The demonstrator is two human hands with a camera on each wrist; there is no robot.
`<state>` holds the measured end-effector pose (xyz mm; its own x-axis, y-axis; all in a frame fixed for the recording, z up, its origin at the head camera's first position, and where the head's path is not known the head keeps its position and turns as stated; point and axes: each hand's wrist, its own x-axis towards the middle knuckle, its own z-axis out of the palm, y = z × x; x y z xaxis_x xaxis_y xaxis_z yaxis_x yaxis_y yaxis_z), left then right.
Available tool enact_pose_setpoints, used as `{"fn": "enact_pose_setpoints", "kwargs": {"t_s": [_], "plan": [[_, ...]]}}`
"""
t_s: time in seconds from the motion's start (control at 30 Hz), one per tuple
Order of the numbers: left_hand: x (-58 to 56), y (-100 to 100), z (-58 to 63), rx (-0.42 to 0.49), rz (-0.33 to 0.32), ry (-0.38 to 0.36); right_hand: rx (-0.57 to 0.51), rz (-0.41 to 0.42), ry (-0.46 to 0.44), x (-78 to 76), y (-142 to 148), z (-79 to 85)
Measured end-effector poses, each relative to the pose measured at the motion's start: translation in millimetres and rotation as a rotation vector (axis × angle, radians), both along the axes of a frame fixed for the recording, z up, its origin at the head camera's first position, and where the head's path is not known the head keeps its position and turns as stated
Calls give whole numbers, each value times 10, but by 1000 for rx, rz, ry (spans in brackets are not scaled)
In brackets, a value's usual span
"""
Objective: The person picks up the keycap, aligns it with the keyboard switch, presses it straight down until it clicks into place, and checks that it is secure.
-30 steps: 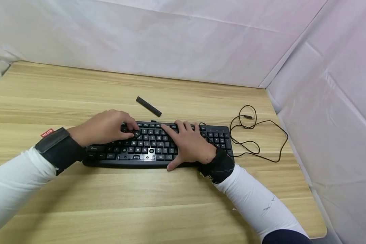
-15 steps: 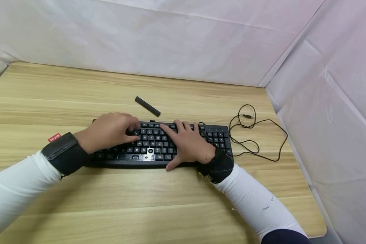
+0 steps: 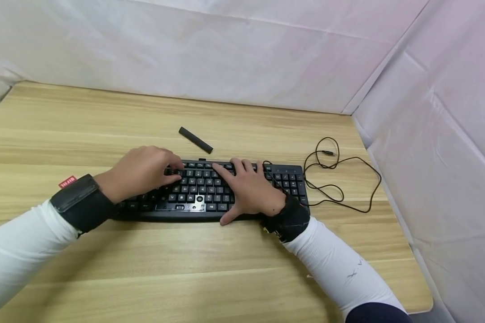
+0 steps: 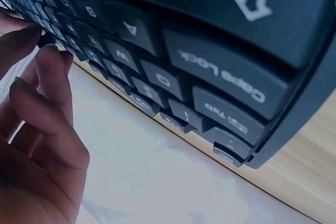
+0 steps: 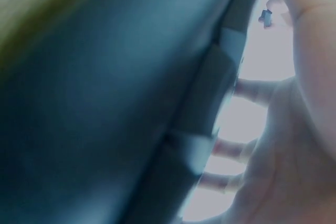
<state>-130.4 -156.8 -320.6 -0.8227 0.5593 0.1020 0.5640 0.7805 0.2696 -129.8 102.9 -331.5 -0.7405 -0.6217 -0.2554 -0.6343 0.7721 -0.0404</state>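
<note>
A black keyboard (image 3: pixel 210 217) lies on the wooden table, its front edge facing me. Over its upper left-middle keys is my left hand (image 3: pixel 139 172), thumb and index finger pinching a small dark keycap (image 4: pixel 47 39). The same keycap (image 5: pixel 266 18) shows in the right wrist view, above the key rows. Fingers spread, my right hand (image 3: pixel 252 190) rests on the keyboard's right-middle part, with the thumb at the front edge. The space bar slot (image 3: pixel 167 207) is bare, and one keycap socket (image 3: pixel 200 198) just above it is uncovered. My left hand hides many left-side keys.
A long black bar, like a space bar keycap (image 3: pixel 196 140), lies behind the keyboard. The keyboard's thin black cable (image 3: pixel 373 193) loops on the table to the right, its plug (image 3: pixel 328 153) among the coils. White cloth (image 3: pixel 210 54) hangs behind and at the right.
My left hand moves slightly right and toward me, then back up and left, still pinching the keycap. My right hand stays in place on the keyboard.
</note>
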Motion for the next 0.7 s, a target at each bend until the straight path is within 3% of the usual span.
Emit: {"fn": "enact_pose_setpoints", "kwargs": {"t_s": [0.47, 0.7], "plan": [[25, 60, -35, -24, -24, -32, 1, 2, 9, 12, 7, -12], [30, 87, -51, -16, -28, -14, -4, 3, 6, 10, 11, -13]]}}
